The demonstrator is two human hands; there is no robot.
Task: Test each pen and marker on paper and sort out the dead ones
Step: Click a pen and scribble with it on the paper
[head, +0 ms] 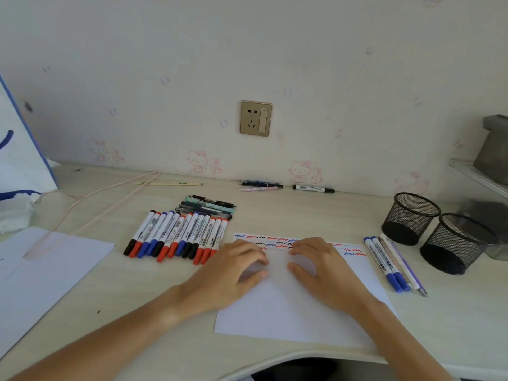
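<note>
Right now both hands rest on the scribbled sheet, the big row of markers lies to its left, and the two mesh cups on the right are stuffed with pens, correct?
Not quite. The head view shows both mesh cups empty. The rest holds: the left hand and right hand rest on the scribbled sheet, and the row of markers lies to its left.

head view | worn at head height, aimed forward and down | desk [154, 303] seen close | wall [357, 78] behind included
</note>
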